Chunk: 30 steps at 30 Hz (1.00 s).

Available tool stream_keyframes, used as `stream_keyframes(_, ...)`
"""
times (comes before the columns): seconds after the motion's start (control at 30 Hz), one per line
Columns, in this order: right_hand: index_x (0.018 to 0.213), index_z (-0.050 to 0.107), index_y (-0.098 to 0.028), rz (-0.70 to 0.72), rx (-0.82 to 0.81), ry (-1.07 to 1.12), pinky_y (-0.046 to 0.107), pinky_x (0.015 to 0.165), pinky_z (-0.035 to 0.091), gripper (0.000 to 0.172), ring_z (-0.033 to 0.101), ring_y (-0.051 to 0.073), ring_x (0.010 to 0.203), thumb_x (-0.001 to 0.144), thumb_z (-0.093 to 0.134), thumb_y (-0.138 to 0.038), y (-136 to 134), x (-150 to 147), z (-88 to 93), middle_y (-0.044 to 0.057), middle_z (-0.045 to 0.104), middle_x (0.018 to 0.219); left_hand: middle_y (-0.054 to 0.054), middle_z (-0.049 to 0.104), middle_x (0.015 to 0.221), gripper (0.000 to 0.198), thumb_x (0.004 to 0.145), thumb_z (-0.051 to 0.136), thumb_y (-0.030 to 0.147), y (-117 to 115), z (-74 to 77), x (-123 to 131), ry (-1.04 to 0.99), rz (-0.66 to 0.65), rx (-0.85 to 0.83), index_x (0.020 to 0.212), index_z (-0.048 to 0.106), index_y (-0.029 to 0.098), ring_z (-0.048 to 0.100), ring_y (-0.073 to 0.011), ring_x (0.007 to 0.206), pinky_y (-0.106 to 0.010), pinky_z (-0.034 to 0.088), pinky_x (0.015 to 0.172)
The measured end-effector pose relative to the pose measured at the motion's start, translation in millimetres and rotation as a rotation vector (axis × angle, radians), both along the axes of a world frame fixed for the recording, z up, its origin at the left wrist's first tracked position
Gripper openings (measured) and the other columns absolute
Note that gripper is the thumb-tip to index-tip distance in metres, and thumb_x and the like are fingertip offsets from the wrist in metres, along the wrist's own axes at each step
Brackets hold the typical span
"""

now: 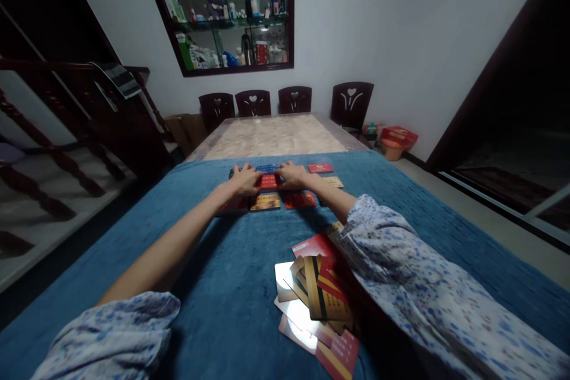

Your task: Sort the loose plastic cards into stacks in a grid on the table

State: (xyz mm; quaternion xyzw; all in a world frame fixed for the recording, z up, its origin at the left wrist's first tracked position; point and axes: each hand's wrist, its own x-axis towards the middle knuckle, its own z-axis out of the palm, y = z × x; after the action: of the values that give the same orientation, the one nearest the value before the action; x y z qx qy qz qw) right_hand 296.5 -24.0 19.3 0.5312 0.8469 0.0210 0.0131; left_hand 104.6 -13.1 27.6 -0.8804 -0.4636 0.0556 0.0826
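My left hand [244, 180] and my right hand [291, 176] reach forward to the rows of cards on a blue cloth [205, 309]. Between them lies a red card [268, 182], gripped at its left and right edges, with fingers curled and thumbs towards each other. Just behind it is a blue card [267, 168]. In front are a gold card [266, 202], another red card [300, 199] and a dark red card [234, 206], partly under my left wrist. My hands partly cover the neighbouring cards.
A loose heap of cards [332, 297] spreads near my right forearm, some shining with glare. A red card [320, 167] and a pale gold card [333, 181] lie right of my hands. Beyond the cloth is the bare tabletop [276, 133], with chairs [252, 103] behind.
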Motion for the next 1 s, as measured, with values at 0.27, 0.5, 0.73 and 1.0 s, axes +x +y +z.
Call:
stream_keyframes(0.27,0.122,0.067,-0.021,0.005,-0.051,0.003,0.039,0.085,0.049,0.044,0.053,0.036,0.121,0.080,0.066,-0.036,9,-2,-2.5,0.013,0.064,0.131,-0.015,0.064,0.115,0.038,0.074,0.057,0.021,6,-6.7,-1,-0.001,0.007,-0.043,0.111,0.066,0.020,0.044,-0.0361,0.118,-0.058,0.037,0.095)
stream_keyframes(0.5,0.117,0.069,-0.021,0.028,-0.047,-0.010,0.037,0.088,0.049,0.037,0.056,0.033,0.116,0.082,0.064,-0.034,10,-2,-3.4,0.012,0.066,0.127,-0.014,0.061,0.120,0.039,0.073,0.057,0.025,12,-9.8,-3,-0.023,0.007,-0.090,0.111,0.065,0.022,0.040,-0.0361,0.124,-0.059,0.034,0.099)
stream_keyframes(0.73,0.120,0.068,-0.022,0.024,-0.041,-0.010,0.038,0.088,0.050,0.041,0.056,0.035,0.118,0.080,0.063,-0.030,12,-4,-5.9,0.013,0.064,0.130,-0.015,0.061,0.120,0.042,0.065,0.056,0.019,12,-10.8,-2,-0.034,-0.011,-0.115,0.107,0.064,0.019,0.041,-0.0372,0.122,-0.060,0.036,0.097)
stream_keyframes(1.0,0.119,0.068,-0.022,0.039,-0.039,-0.011,0.035,0.092,0.048,0.040,0.059,0.031,0.115,0.080,0.062,-0.029,12,-3,-7.0,0.012,0.065,0.128,-0.016,0.060,0.126,0.049,0.065,0.057,0.015,12,-8.1,0,0.007,0.007,-0.116,0.114,0.063,0.020,0.039,-0.0375,0.127,-0.059,0.036,0.099)
